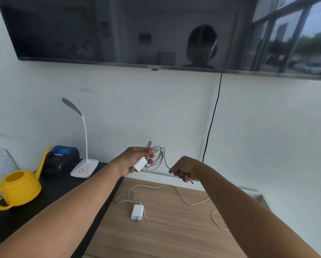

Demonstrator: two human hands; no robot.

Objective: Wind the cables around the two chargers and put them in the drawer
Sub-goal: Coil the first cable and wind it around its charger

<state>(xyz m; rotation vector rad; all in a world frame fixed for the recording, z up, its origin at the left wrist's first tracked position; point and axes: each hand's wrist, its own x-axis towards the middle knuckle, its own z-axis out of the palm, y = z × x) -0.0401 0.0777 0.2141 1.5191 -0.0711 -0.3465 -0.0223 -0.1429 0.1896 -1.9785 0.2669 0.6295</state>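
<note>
Chargers: 2 white plugs. Held charger (139, 164) is up in the air, 2nd charger (137, 212) lies flat on wood tabletop (165, 235).
Far L: yellow watering can (18, 187) on dark tabletop (50, 194). Black/blue printer (63, 159) sits behind it, white desk lamp (84, 167) next to that by the wall.
L hand (132, 159): I'm gripping held charger, prongs pointing down-left. My fingertips also pinch the loops.
Grey cable (158, 157): several loops hang just R of my L hand. One strand runs across to my R hand.
R hand (184, 169): closed round the grey cable's free end, connector tip poking out below my fist.
Below hands: 2nd charger w/ cream cable (182, 196), loose & unwound, snaking R over the wood and under my R forearm.
Above: wall TV (118, 25). Black cord (211, 118) drops from it down the wall.
</note>
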